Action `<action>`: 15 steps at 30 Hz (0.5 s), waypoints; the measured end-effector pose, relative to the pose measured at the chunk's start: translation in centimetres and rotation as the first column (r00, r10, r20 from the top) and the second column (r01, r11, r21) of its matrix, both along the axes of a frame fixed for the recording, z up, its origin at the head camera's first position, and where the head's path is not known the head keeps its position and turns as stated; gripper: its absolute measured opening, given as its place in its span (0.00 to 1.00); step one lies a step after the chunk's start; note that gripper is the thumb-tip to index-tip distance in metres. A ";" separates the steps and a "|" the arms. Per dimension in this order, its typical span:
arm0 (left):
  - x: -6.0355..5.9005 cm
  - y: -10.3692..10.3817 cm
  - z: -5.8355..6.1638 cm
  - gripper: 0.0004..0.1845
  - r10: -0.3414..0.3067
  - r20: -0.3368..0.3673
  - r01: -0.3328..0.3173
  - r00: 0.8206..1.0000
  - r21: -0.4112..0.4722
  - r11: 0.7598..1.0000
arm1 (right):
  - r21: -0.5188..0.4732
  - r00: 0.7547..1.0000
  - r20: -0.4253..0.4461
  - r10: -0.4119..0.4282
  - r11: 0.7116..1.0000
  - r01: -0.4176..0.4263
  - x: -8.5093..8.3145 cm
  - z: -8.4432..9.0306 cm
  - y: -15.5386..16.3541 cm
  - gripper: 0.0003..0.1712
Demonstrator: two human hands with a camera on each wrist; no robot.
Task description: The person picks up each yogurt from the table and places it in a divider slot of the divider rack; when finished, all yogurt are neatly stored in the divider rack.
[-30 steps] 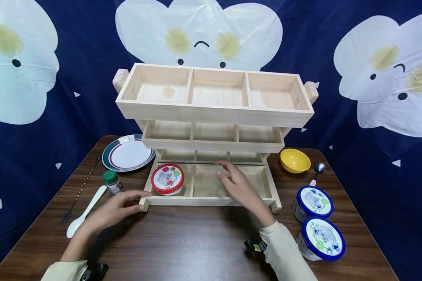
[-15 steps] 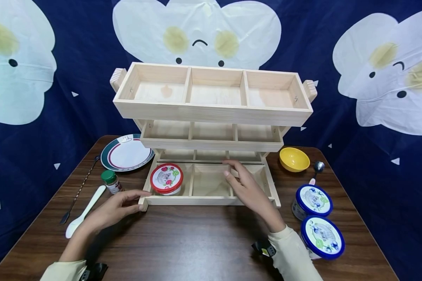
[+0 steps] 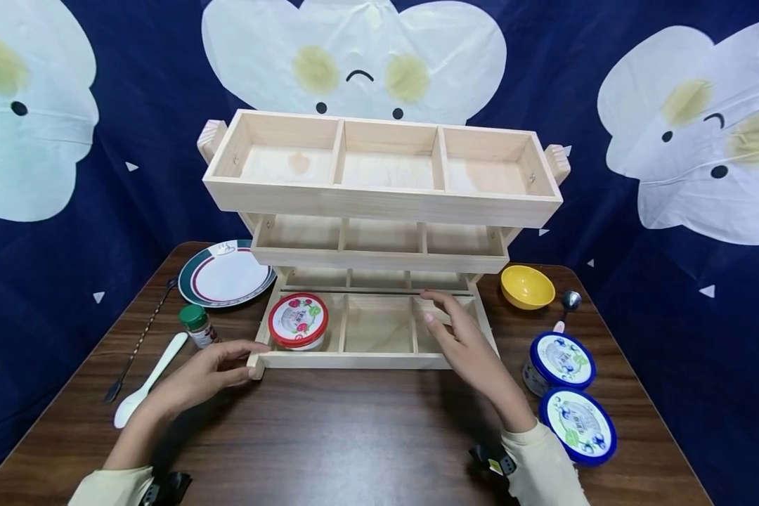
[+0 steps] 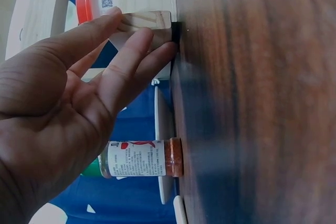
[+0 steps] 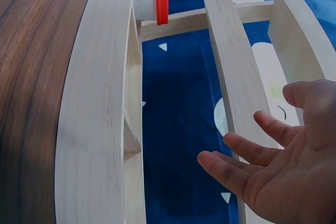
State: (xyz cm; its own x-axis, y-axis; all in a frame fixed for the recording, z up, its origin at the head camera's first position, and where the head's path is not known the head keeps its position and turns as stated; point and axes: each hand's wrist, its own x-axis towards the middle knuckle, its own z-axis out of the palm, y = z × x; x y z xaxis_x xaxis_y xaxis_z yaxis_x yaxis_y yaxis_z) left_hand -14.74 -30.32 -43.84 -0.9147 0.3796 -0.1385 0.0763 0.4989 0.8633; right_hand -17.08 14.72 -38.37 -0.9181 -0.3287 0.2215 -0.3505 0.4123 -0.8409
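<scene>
A tiered wooden organizer [image 3: 379, 200] with divided trays stands mid-table. In its bottom tray's left compartment sits a white tub [image 3: 299, 322] with a red lid, also partly seen in the right wrist view. My left hand [image 3: 202, 376] holds the organizer's lower left front corner, thumb and fingers against the wooden end [image 4: 149, 20] in the left wrist view. My right hand [image 3: 471, 348] hovers over the bottom tray's right compartment, fingers spread and holding nothing; the right wrist view shows the same hand [image 5: 283, 156] apart from the wood.
To the left lie a plate [image 3: 230, 274], a green-capped spice jar [image 3: 197, 325], a white spoon [image 3: 148, 383] and a twisted-handle bar spoon [image 3: 140, 341]. A yellow bowl [image 3: 528, 287], a metal-headed spoon [image 3: 569, 302] and two blue-lidded tubs [image 3: 559, 362] stand right.
My right hand has drifted right, from the bottom tray's middle compartment to above its right one. The left hand stays at the organizer's corner.
</scene>
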 end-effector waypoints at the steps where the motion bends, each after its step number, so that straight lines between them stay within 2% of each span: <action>1: 0.0 0.0 0.0 0.22 0.000 0.000 0.000 1.000 -0.002 1.000 | 0.004 1.000 0.000 -0.007 1.000 0.007 0.1 0.0 0.3 0.25; 7: 0.0 0.2 0.0 0.22 -0.003 -0.017 0.003 1.000 -0.024 1.000 | 0.049 0.996 -0.024 -0.081 0.995 0.082 1.1 0.0 1.9 0.25; 15: 0.0 -0.2 0.0 0.22 -0.010 -0.024 0.009 1.000 -0.022 1.000 | 0.063 0.991 -0.087 -0.102 0.992 0.108 2.5 0.2 3.2 0.25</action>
State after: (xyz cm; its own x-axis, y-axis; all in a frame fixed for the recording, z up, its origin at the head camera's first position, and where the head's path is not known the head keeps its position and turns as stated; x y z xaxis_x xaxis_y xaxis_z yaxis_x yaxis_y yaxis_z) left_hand -14.75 -30.50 -43.82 -0.9143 0.3854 -0.1248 0.1016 0.5164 0.8503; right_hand -14.55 17.88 -38.12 -0.9276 -0.2480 0.2795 -0.3700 0.5052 -0.7797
